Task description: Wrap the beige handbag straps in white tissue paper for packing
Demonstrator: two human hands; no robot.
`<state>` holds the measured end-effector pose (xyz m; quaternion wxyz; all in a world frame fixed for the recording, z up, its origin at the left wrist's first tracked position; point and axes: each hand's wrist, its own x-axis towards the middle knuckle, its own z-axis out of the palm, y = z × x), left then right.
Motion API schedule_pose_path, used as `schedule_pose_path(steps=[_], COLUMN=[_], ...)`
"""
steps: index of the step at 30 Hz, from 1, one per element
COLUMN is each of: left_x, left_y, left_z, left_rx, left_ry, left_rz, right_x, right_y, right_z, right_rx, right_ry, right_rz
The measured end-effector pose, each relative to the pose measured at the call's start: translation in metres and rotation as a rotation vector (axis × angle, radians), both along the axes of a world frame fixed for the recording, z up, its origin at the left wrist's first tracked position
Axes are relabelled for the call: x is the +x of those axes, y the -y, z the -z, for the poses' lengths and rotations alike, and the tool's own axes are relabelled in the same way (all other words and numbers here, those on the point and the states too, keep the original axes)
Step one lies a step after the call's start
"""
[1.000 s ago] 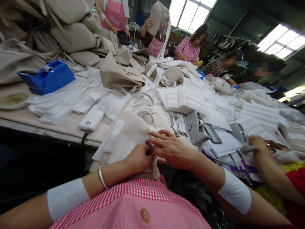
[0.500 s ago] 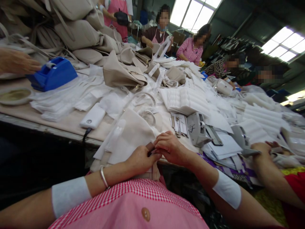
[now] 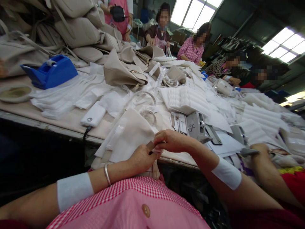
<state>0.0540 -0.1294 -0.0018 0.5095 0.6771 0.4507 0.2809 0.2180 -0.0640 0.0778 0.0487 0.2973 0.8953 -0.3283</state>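
Observation:
At the table's front edge, my left hand (image 3: 142, 159) is closed around a short brown strap (image 3: 150, 146). My right hand (image 3: 171, 140) meets it, its fingertips pinched at the strap's end; a pale, film-like bit shows below them, too small to name. Just beyond both hands lies a cream bag (image 3: 137, 127), partly under white sheets (image 3: 114, 140), with its thin handle (image 3: 152, 95) curving up behind. What the fingers cover of the strap is hidden.
A blue tape dispenser (image 3: 54, 71), tape roll (image 3: 15, 93) and white power bank (image 3: 93, 114) with a cable lie left. Beige bags (image 3: 126, 71) pile up behind. Right are a grey dispenser (image 3: 194, 125), foam stacks (image 3: 186, 100) and a co-worker's arm (image 3: 264, 168). Other people work across the table.
My right hand has turned, its wrist rising slightly, while my left hand stays near the same spot. At far left, a co-worker's hand has drawn back from the blue tape dispenser.

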Motion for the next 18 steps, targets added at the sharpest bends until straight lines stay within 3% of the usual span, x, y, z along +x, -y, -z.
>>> schedule_pose_path(steps=[7, 10, 18], left_x=[0.000, 0.000, -0.001], left_y=[0.000, 0.000, -0.007], left_z=[-0.005, -0.002, 0.013], left_rx=[-0.051, -0.080, -0.107], left_ry=[-0.002, -0.004, -0.045], left_rz=[-0.051, -0.060, 0.040], right_x=[-0.020, -0.025, -0.011], right_y=[-0.007, -0.004, 0.005], right_z=[-0.001, -0.001, 0.024], right_rx=[0.013, 0.107, 0.444], right_ry=[0.263, 0.297, -0.055], right_rz=[0.005, -0.044, -0.272])
